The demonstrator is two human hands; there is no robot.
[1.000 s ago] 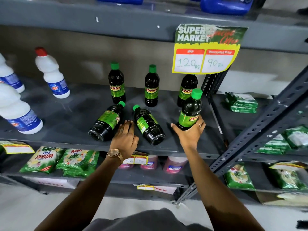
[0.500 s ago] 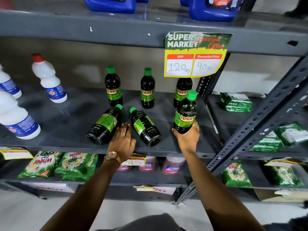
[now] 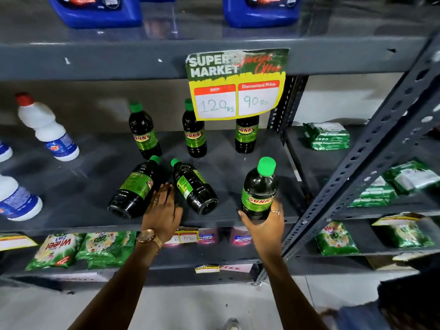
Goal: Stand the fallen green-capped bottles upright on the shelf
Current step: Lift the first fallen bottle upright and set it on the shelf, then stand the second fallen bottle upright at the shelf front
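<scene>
While the upright bottle [image 3: 259, 191] sits at the shelf [image 3: 78, 203] front edge, well right of the price sign's [image 3: 237, 84] lower corner and nearest the camera, the right hand [image 3: 264, 225] is wrapped round its base, fingers clamped on the lower body. Looks vertical, base seems on the shelf but can't confirm full contact. Advice: press down, check it's flat, nudge it back from the edge twd the 3 standing bottles under the sign before letting go.

Two fallen bottles lie left of it, below-left of the sign: left one [image 3: 135, 189], right one [image 3: 194, 186], caps pointing to the back. Left hand [image 3: 163, 210] is flat, fingers spread, resting btwn them, touching the left one's side, gripping nothing. Next, I'd grab near the label, pivot on the base, don't roll it off the front.
</scene>
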